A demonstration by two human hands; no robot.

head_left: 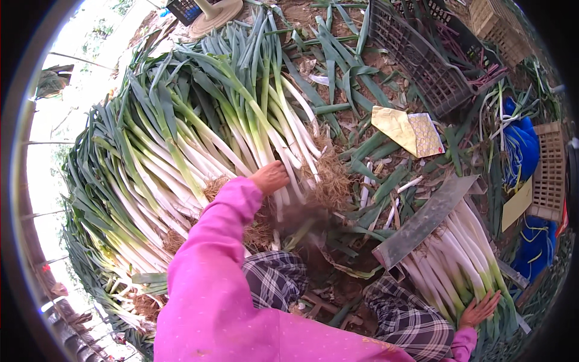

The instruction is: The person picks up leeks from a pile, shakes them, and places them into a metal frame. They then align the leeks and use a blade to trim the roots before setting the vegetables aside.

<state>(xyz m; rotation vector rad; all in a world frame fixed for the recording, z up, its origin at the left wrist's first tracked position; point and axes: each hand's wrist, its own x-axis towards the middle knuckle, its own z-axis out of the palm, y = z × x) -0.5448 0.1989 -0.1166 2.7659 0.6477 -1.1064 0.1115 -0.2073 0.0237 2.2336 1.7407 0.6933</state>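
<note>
A long heap of leeks [181,133], green leaves away from me and white stems and hairy roots toward me, fills the left side. At its right end my left hand [271,177] is closed around white leek stems near the roots; just below it, the roots are blurred by motion. On my right, a bundle of leeks [449,256] lies in a metal holder with a bent grey plate [425,226] across its root end. My right hand [479,309] rests on the green part of this bundle, fingers spread and extended.
A black plastic crate [416,57] stands at the far right, near a yellow paper piece [398,127]. Blue netting [522,148] and a tan crate [547,172] are at the right edge. Cut leaves [386,181] litter the soil. A round pale base [214,18] stands behind the heap.
</note>
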